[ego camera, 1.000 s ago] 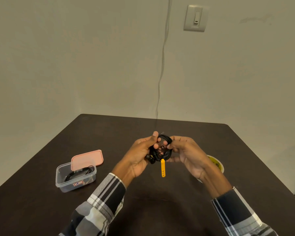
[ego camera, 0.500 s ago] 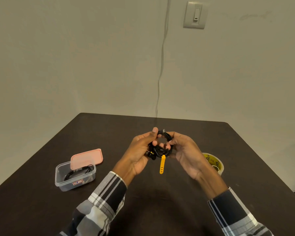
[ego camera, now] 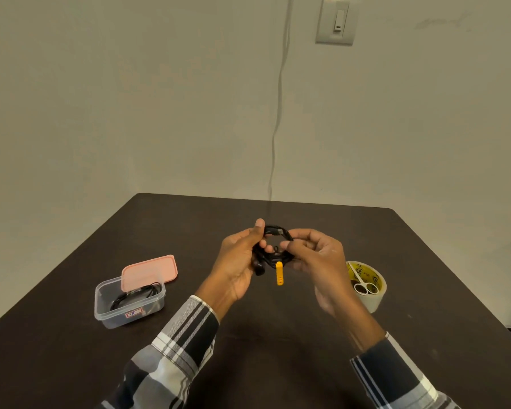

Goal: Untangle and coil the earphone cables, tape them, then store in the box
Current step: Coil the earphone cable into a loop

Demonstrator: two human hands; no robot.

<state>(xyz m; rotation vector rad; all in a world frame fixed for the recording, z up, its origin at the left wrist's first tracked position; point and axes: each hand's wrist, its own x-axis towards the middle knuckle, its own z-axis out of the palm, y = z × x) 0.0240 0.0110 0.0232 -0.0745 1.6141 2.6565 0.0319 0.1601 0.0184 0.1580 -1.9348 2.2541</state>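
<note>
I hold the coiled black earphone cable [ego camera: 273,246] up above the dark table [ego camera: 278,335], between my two hands. My left hand [ego camera: 236,261] grips the coil's left side, thumb on top near the far edge and fingers curled under and through the loop. My right hand [ego camera: 316,258] pinches the coil's right side, fingertips curled in on the strands. The coil sits roughly as a flat ring tilted toward me, its wider span running left to right from one hand to the other. The plug end [ego camera: 275,230] lies along the far rim of the ring, pointing to the right. A yellow cable tie [ego camera: 279,273] hangs straight down from the near edge of the coil, its long axis vertical, free end toward the table. A dark earbud [ego camera: 259,268] dangles just beside my left palm. Well off to my left stands the clear plastic box [ego camera: 129,302] with another black cable [ego camera: 136,295] coiled inside, and its pink lid [ego camera: 149,271] leans on the box's far rim. To my right, near my right wrist, a roll of tape [ego camera: 369,286] rests on the table with small scissors [ego camera: 363,286] lying in its core.
</note>
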